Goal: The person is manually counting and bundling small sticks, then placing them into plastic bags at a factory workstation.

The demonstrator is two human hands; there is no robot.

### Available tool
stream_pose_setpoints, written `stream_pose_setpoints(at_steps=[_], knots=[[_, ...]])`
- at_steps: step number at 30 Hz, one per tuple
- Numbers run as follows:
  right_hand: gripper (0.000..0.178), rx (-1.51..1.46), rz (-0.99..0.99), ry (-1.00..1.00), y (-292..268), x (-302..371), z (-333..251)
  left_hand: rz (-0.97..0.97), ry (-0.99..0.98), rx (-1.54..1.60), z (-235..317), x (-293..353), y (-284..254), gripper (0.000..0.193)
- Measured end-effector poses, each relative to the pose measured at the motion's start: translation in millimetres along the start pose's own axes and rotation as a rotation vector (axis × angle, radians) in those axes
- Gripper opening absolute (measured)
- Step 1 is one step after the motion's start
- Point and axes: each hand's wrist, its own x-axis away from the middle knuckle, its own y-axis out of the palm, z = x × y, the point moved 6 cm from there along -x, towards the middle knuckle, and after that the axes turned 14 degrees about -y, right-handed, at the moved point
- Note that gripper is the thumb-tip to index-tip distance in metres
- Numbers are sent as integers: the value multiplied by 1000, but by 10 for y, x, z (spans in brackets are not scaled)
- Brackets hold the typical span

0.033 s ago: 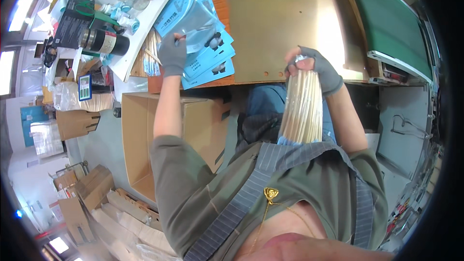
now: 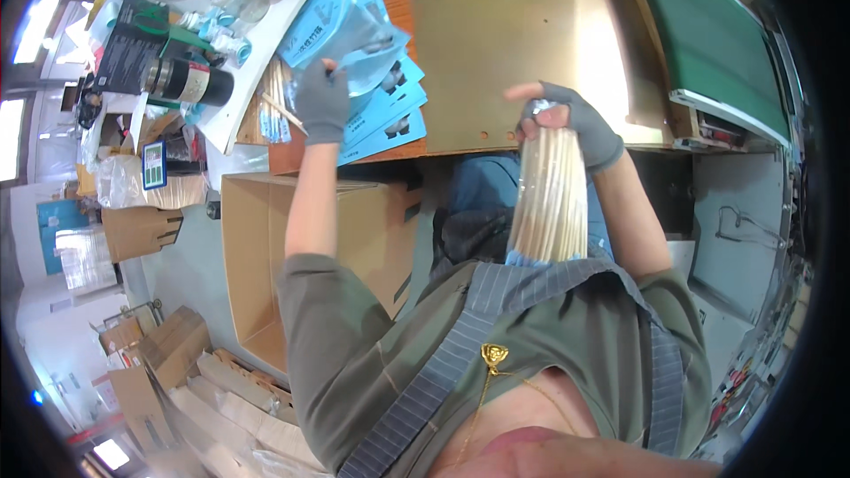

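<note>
– what is held by the right hand (image 2: 575, 128)?
– a clear-wrapped bundle of pale sticks (image 2: 551, 195). its top is gripped in curled fingers, one digit is stretched out, and its lower end is seen by the striped apron (image 2: 522, 288).
– and by the left hand (image 2: 320, 106)?
– it is laid over the blue packets (image 2: 382, 137), fingers bent; whether one is pinched cannot be told.
– what is placed beside it?
– more sticks (image 2: 275, 93), just to its left.

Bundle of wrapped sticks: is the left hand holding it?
No, the right hand grips the bundle by one end, while the left hand is at the blue packets.
</note>
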Motion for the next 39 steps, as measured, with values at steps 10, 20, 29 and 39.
stream_pose_setpoints(at_steps=[10,20,29,39], knots=[[57,-93,77,177,-292,-168,628,-285,-130,252,1011,1217,1403,18],[44,298,-4,51,-1036,-331,1248,-242,353,114,1978,1316,714,22],[64,-119,81,-422,-931,22,744,-362,496,320,2052,1836,409,16],[55,1142,356,268,-304,1488,21,-597,375,390,1857,2108,129,12]])
